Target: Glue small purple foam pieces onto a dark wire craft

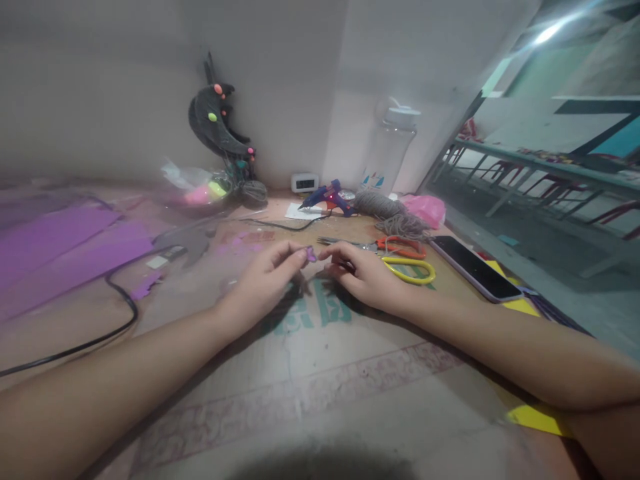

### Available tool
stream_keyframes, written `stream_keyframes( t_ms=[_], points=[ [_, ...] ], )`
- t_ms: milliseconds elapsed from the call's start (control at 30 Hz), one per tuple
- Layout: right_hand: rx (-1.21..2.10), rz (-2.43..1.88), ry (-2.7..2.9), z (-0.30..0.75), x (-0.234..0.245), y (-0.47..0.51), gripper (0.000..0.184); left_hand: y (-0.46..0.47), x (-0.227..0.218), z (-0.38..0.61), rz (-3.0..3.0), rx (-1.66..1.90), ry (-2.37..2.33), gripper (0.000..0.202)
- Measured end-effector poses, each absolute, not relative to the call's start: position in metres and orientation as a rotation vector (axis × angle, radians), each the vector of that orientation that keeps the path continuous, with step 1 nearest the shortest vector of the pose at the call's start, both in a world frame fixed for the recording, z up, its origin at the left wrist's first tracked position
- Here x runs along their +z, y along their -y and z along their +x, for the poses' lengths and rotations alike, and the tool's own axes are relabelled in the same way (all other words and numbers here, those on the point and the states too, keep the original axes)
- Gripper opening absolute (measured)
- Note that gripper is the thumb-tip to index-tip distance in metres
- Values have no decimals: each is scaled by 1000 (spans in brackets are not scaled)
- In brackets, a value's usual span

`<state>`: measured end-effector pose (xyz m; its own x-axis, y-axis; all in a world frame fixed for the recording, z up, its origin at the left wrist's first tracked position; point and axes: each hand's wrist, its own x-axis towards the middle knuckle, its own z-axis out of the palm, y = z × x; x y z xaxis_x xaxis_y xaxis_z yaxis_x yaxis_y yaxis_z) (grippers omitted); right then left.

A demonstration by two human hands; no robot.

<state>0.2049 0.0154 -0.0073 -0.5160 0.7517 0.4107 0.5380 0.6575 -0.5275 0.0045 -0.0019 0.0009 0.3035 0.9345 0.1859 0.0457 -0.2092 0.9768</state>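
Between the thumb and fingertips of my left hand point(273, 270) is a small purple piece point(311, 254), possibly a folded or petal-shaped bit of sheet; its exact form is too small to tell. My right hand point(367, 275) is just to the right of it, fingers bent and slightly apart, the index fingertip close to the piece. Nothing shows in that hand. Behind it lie yellow-handled scissors point(423, 271), partly hidden, and orange-handled pliers point(400, 247).
A blue glue gun point(327, 196) with a lit red light, grey yarn point(383, 207), a clear bottle point(393, 150) and a small clock point(305, 183) stand along the wall. Purple sheets point(75, 247) and a black cable point(131, 313) lie left, a phone point(475, 268) right. A dark crescent ornament point(213, 127) leans behind.
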Motion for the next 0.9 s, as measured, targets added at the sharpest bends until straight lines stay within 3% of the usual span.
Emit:
stream_keyframes(
  t_ms=[267, 667, 900],
  points=[
    [432, -937, 2197, 206, -9, -18, 25, -1, 0, 3, 1634, 1030, -1010, 16],
    [411, -935, 2224, 207, -8, -21, 10, 0, -1, 3, 1807, 982, -1088, 24],
    [359, -880, 2197, 208, -11, -22, 17, -1, 0, 3, 1859, 951, -1107, 24]
  ],
)
